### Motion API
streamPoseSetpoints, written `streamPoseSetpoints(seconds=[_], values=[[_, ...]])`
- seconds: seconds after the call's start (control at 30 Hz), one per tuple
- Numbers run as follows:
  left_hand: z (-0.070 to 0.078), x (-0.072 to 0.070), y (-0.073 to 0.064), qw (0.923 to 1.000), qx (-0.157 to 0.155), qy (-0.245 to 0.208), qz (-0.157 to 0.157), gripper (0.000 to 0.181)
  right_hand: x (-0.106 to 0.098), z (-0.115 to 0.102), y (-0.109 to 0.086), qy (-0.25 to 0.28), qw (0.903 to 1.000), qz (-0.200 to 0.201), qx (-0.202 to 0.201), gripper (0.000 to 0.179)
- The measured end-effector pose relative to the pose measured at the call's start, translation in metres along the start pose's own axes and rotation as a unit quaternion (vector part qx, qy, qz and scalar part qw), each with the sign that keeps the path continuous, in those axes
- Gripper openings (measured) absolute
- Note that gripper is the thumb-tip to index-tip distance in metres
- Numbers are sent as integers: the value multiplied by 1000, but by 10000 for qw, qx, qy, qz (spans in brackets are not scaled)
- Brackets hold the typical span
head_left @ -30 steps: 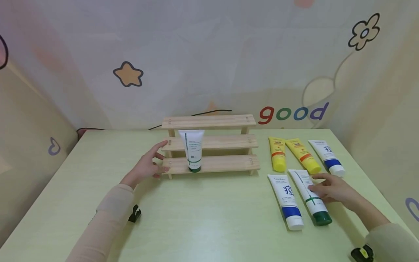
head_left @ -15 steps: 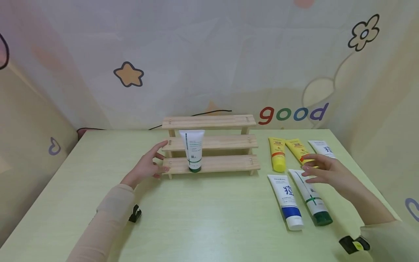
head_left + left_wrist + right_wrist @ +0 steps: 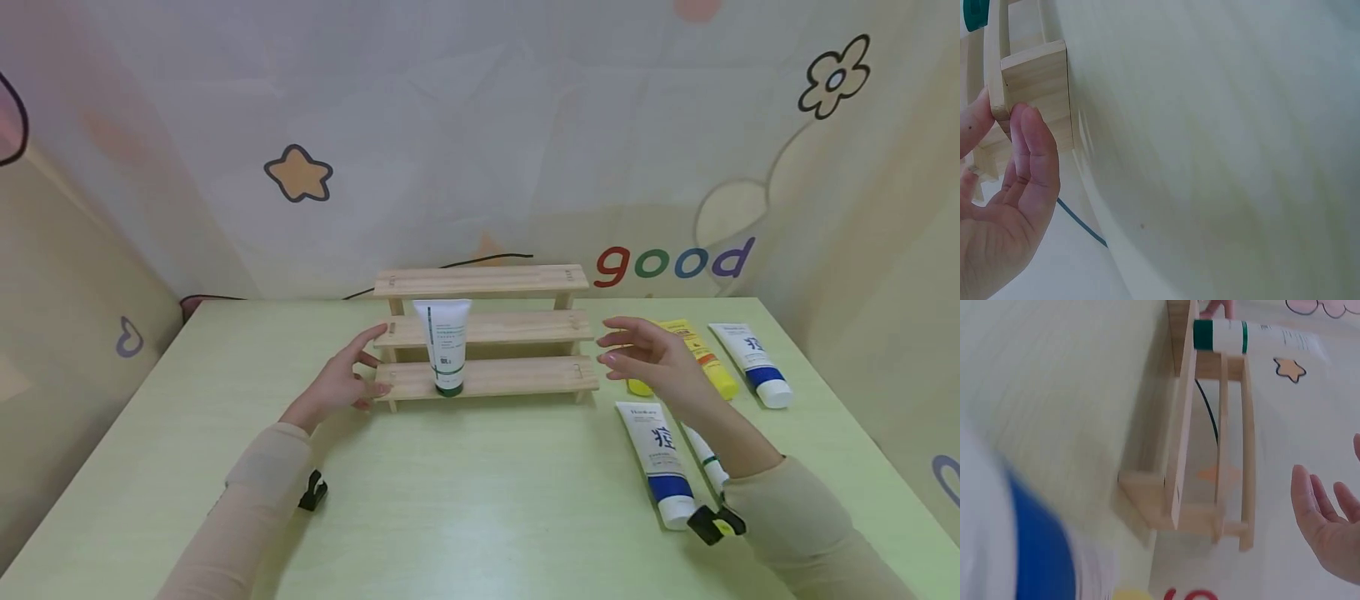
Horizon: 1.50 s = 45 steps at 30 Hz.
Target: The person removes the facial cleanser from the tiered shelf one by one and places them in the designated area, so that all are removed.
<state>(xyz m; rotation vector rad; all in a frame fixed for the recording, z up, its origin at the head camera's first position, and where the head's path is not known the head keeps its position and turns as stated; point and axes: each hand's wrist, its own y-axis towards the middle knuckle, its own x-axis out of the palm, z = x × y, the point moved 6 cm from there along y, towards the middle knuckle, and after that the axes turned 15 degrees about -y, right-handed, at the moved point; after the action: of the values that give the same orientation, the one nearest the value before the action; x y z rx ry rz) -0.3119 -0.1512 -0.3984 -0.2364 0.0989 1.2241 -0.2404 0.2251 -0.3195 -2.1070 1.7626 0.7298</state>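
Note:
My left hand [image 3: 341, 383] holds the left end of a three-tier wooden shelf [image 3: 525, 377], thumb and fingers about the end of its lowest board in the left wrist view. On that board, left of its middle, a white squeeze tube [image 3: 447, 343] with a green cap stands upright, cap down. My right hand [image 3: 663, 362] hovers right of the shelf with fingers loosely bent and nothing in them. Beneath its hand and forearm lie a yellow tube [image 3: 640, 387], mostly hidden, and another green-capped white tube [image 3: 705, 458], partly covered.
Also lying on the table are a blue-banded white tube [image 3: 654, 458] in front, a second yellow tube [image 3: 708, 360], and another blue-banded tube [image 3: 750, 362] at the back right. A printed cloth [image 3: 480, 150] hangs behind the table.
My right hand has lifted off the lying green-capped tube and moved left and away toward the shelf, carrying nothing. My left hand keeps its place on the shelf.

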Motion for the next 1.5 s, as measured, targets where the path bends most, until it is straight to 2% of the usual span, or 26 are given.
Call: streamPoseSetpoints(seconds=[0.17,0.37,0.53,0.77,0.87,1.03,1.23,1.5], values=[[-1,0,0,10000,-29,0,-3,89,27,-12,18,407,9990,-63,-144,50],[0,1,-1,10000,-72,-12,17,90,61,-34,37,1058,9935,-62,-416,48],[1,1,0,10000,-56,-12,30,90,92,-49,56,987,9936,-151,-527,51],[2,1,4,10000,19,-28,-11,90,123,-55,76,1010,9942,-229,-305,58],[0,0,3,10000,-34,-30,-6,90,133,-57,80,1041,9942,-124,-254,53],[-3,-1,2,9999,-106,-74,37,90,142,-60,82,1088,9931,164,-397,40],[-4,-1,2,10000,8,-85,24,90,142,-62,80,1243,9896,379,-617,35],[-1,-1,-1,9999,89,-105,-41,90,128,-64,67,996,9926,408,-564,35]])
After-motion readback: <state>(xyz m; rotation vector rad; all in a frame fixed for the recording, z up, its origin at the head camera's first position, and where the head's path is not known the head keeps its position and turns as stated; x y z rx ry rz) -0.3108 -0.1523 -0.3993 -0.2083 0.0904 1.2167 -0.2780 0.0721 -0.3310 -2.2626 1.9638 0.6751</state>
